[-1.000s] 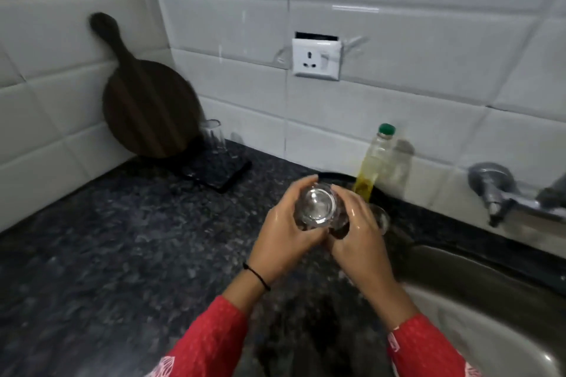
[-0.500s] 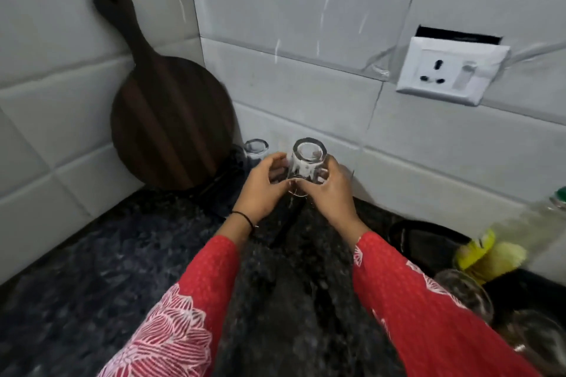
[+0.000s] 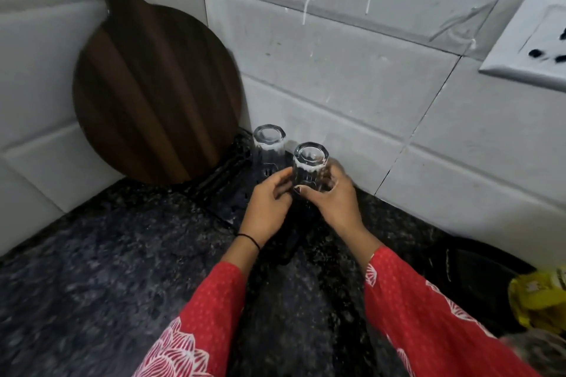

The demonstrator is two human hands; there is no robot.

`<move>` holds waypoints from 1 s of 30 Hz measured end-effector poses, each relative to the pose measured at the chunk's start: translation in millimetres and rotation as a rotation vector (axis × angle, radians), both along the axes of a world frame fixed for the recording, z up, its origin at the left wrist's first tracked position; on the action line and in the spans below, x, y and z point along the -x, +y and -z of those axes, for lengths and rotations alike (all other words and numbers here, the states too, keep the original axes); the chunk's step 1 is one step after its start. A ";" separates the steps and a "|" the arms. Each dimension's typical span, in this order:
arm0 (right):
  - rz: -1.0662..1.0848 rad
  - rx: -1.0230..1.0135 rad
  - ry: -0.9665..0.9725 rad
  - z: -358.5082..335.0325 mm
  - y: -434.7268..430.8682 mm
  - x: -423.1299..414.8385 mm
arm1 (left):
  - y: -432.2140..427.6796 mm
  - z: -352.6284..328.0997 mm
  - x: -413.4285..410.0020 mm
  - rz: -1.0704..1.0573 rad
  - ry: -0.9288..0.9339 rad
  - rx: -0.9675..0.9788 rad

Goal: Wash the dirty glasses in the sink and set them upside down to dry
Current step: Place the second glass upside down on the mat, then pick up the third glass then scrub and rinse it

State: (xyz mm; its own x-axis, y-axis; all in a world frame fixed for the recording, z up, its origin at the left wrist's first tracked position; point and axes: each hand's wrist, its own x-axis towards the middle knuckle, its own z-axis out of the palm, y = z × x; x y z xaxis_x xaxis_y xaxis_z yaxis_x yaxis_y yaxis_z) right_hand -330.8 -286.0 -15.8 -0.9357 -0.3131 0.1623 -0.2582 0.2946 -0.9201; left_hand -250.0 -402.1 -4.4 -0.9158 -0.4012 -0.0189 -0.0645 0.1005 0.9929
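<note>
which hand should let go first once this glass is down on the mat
Probably the left hand: only its fingertips touch the held glass, and it sits nearest the other upturned glass. The right hand wraps the held glass more fully, so it can steady it.

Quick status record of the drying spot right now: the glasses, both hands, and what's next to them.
held glass: upside down, base up, gripped by both hands
left hand: on its left side
right hand: on its right side
second glass: inverted, standing free behind-left
mat: dark, under the glasses
wooden board: leaning in the corner
</note>
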 end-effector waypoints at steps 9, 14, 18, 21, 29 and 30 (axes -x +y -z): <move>0.130 0.018 -0.078 -48.0 19.2 -52.7 | 27.6 -28.7 -28.7 -0.168 0.137 0.115; 0.298 0.206 0.225 -83.2 95.8 -142.7 | 98.8 -62.5 -87.3 -0.155 0.359 0.012; 0.549 0.056 0.490 -74.8 183.8 -197.0 | 171.6 -51.3 -120.3 0.150 0.302 -0.077; 0.598 0.005 0.404 -55.2 225.5 -210.0 | 210.6 -24.8 -114.8 0.473 0.140 -0.044; 0.484 -0.045 0.166 -36.0 256.9 -217.8 | 275.8 -11.2 -103.0 0.512 0.086 0.033; 0.464 -0.009 0.160 -37.7 259.7 -222.1 | 278.4 -13.9 -110.9 0.448 0.097 0.029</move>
State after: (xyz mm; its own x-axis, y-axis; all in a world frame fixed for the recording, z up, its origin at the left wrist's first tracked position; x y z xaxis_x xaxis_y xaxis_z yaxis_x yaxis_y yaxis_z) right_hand -108.8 -26.3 21.8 -0.9405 0.1283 0.3147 -0.2359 0.4200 -0.8763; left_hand -139.1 -123.7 9.5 -0.9961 0.0360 0.0807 0.0846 0.1246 0.9886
